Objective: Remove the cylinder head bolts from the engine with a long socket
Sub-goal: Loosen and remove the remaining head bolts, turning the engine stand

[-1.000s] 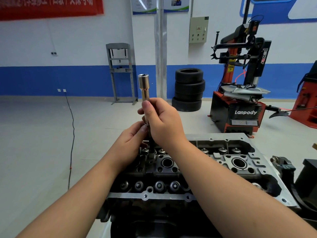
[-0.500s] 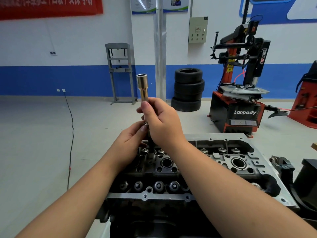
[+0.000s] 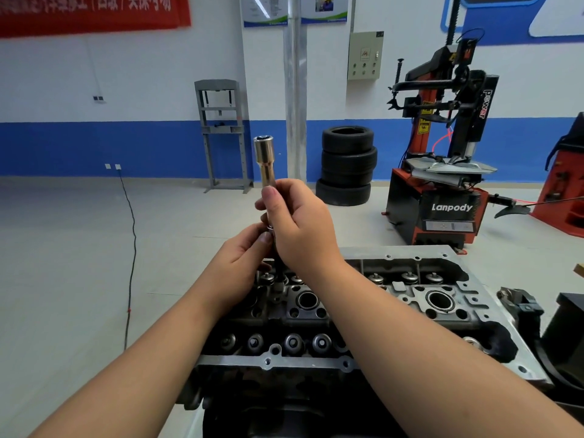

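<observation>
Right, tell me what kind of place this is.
Most likely an auto repair or training workshop. A tire changer marked Lanpody stands by the wall, next to a stack of tires, and an engine cylinder head lies open in front of the person.

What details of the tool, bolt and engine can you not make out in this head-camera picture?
- Lower part of the long silver socket: covered by the right hand.
- Dark bolt shaft: its top is hidden behind both hands; the left hand covers its side.
- Grey cylinder head: forearms cross it.
- Red banner: cut off by the top edge.
</observation>
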`<state>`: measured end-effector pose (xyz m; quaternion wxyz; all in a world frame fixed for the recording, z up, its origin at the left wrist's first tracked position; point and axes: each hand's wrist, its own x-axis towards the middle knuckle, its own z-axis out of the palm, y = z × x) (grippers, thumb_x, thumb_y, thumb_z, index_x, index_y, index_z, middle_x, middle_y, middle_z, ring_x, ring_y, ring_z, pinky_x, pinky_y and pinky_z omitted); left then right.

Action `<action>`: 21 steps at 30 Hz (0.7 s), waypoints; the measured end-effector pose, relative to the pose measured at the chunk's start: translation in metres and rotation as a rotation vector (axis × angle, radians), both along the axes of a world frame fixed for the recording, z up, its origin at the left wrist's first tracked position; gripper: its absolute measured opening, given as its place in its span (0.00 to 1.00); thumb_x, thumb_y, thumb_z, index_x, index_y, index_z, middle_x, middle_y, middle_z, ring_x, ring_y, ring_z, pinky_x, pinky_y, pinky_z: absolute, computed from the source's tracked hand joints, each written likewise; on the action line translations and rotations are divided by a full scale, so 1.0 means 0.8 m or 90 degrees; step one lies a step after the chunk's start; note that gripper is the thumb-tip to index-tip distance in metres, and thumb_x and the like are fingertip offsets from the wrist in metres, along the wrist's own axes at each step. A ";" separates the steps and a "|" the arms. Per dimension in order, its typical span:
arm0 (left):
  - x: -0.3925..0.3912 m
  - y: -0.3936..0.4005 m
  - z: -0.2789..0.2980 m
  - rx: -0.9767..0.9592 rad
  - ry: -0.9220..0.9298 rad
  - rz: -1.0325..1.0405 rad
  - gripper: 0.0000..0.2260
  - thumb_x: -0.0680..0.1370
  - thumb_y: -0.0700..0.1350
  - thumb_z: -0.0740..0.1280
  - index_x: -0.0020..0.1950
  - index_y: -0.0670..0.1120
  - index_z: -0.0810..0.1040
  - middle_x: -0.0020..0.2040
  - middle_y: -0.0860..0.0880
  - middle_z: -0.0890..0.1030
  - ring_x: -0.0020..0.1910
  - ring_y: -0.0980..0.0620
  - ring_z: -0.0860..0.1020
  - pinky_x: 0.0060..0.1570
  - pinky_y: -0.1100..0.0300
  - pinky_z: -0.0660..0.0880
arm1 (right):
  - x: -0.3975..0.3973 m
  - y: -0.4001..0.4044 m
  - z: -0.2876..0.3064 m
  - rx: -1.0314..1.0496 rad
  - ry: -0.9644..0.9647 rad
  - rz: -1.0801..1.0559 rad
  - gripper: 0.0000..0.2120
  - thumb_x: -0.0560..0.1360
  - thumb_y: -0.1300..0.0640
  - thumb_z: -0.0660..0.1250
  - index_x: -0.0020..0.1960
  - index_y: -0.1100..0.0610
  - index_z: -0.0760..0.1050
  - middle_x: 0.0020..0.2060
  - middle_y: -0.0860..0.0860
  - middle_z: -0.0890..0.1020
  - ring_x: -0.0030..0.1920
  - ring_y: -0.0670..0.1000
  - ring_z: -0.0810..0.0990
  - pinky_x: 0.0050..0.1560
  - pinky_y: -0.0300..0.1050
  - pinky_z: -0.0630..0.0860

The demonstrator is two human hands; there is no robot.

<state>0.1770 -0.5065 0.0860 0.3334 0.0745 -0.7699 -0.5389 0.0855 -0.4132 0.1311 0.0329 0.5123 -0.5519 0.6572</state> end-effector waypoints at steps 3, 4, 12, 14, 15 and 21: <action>0.000 -0.002 0.000 -0.002 0.016 0.020 0.08 0.83 0.53 0.64 0.58 0.59 0.82 0.52 0.52 0.87 0.51 0.55 0.85 0.48 0.59 0.79 | 0.001 0.000 0.000 -0.005 -0.004 0.016 0.04 0.82 0.52 0.64 0.54 0.50 0.75 0.42 0.45 0.83 0.43 0.45 0.82 0.47 0.49 0.81; 0.000 -0.002 0.000 -0.003 0.021 0.021 0.07 0.83 0.54 0.67 0.60 0.57 0.81 0.53 0.52 0.87 0.51 0.55 0.85 0.47 0.60 0.80 | 0.001 0.000 0.001 -0.008 -0.001 0.020 0.03 0.81 0.51 0.66 0.54 0.48 0.74 0.41 0.45 0.82 0.43 0.45 0.82 0.46 0.47 0.81; -0.003 -0.002 -0.002 -0.004 -0.006 0.002 0.11 0.87 0.50 0.59 0.63 0.52 0.80 0.54 0.51 0.87 0.54 0.54 0.85 0.51 0.59 0.81 | 0.000 0.001 0.002 -0.018 0.001 0.000 0.04 0.82 0.53 0.65 0.51 0.51 0.76 0.41 0.48 0.83 0.41 0.46 0.81 0.43 0.41 0.78; -0.003 -0.001 -0.002 -0.015 -0.014 -0.002 0.12 0.86 0.53 0.59 0.62 0.52 0.80 0.55 0.49 0.86 0.55 0.51 0.85 0.54 0.55 0.80 | 0.000 0.001 0.003 -0.008 -0.002 0.010 0.05 0.83 0.52 0.62 0.52 0.50 0.77 0.42 0.45 0.83 0.42 0.40 0.80 0.43 0.35 0.76; -0.003 -0.002 -0.001 -0.022 -0.013 0.005 0.12 0.84 0.54 0.61 0.61 0.53 0.80 0.54 0.49 0.87 0.54 0.51 0.85 0.52 0.55 0.80 | 0.000 0.001 0.003 -0.006 -0.003 0.014 0.05 0.83 0.52 0.62 0.53 0.50 0.77 0.42 0.44 0.83 0.42 0.39 0.80 0.44 0.35 0.76; -0.002 -0.007 -0.004 -0.019 0.010 0.032 0.07 0.79 0.54 0.70 0.57 0.58 0.82 0.51 0.52 0.87 0.49 0.55 0.85 0.46 0.64 0.80 | 0.002 0.001 0.002 -0.010 -0.001 0.008 0.06 0.79 0.50 0.70 0.49 0.45 0.72 0.37 0.45 0.81 0.39 0.46 0.81 0.43 0.48 0.80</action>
